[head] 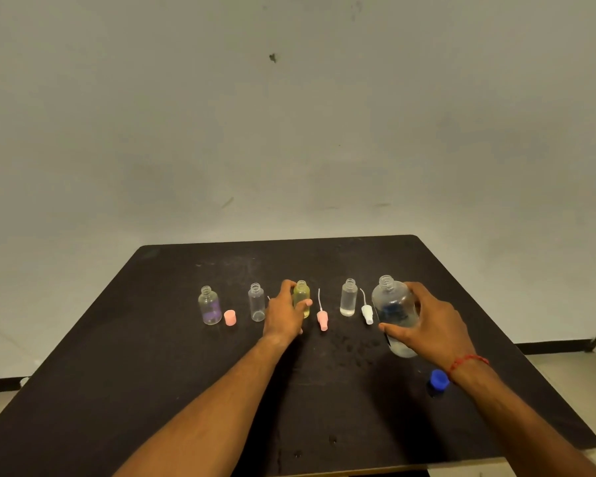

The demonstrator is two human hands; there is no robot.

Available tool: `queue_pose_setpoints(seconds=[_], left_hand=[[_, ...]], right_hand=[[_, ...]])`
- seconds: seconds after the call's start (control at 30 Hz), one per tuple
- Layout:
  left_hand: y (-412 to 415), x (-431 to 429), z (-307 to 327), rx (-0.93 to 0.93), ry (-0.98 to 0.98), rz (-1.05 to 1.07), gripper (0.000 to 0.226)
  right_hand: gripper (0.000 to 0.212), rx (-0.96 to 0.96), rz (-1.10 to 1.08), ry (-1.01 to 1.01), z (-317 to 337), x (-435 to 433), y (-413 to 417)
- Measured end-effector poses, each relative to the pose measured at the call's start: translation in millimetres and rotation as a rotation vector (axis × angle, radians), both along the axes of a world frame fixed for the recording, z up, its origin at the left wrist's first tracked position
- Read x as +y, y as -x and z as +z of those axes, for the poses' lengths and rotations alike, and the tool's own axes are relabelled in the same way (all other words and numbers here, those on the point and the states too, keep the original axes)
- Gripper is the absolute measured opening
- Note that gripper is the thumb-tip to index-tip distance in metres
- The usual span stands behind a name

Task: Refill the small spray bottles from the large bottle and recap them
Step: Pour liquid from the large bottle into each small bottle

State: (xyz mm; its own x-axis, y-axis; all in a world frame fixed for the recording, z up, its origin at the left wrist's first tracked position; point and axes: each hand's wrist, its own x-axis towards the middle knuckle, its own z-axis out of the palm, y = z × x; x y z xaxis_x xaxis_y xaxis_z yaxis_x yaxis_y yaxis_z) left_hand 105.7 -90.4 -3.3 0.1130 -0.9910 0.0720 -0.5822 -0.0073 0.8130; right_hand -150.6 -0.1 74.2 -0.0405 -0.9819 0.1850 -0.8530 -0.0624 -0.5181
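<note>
Four small open bottles stand in a row on the black table point(152, 373): a purple-tinted bottle point(209, 306), a clear bottle point(256, 302), a yellow bottle point(302, 293) and a frosted bottle point(349, 297) with a little liquid. My left hand point(284, 313) is wrapped around the yellow bottle. My right hand point(427, 325) grips the large uncapped clear bottle point(393, 304), which stands at the right end of the row. A pink spray head point(322, 316) and a white spray head point(366, 311) lie between the bottles. A pink cap point(230, 318) sits by the purple bottle.
The large bottle's blue cap point(439, 379) lies on the table near my right wrist. A grey wall rises behind the table's far edge. The table's right edge runs close to my right forearm.
</note>
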Motion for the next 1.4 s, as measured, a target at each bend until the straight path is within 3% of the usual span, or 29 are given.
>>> queue_pose_setpoints(seconds=[0.27,0.33,0.47,0.6,0.73,0.93,1.17,1.4], left_hand=[[-3.7,8.8,5.9,0.143,0.105,0.020,0.062],[-6.6,18.0,11.1,0.165,0.190,0.060,0.055],[-21.8,43.7,15.2,0.206,0.440,0.218,0.021],[-43.6,61.9,9.9,0.251,0.481,0.325,0.012],[-54.4,61.4,1.8,0.137,0.395,0.372,0.033],[-56.4,48.0,-2.1,0.131,0.215,0.314,0.063],[-61.9,36.3,-2.9,0.148,0.139,0.268,0.028],[-69.4,31.3,-3.7,0.144,0.136,0.253,0.023]], right_hand=[[0.076,-0.020,0.006,0.003,6.0,3.2,-6.1],[0.075,-0.027,0.010,0.013,7.7,4.8,-8.5],[0.075,-0.020,0.015,0.051,10.2,8.3,-14.5],[0.077,-0.011,0.046,0.059,14.1,12.0,-24.3],[0.080,-0.002,0.066,0.061,16.6,14.0,-34.4],[0.079,-0.020,0.083,0.068,16.1,14.6,-51.9],[0.080,-0.017,0.085,0.059,12.5,12.7,-63.9],[0.078,-0.009,0.095,0.057,12.2,8.9,-74.0]])
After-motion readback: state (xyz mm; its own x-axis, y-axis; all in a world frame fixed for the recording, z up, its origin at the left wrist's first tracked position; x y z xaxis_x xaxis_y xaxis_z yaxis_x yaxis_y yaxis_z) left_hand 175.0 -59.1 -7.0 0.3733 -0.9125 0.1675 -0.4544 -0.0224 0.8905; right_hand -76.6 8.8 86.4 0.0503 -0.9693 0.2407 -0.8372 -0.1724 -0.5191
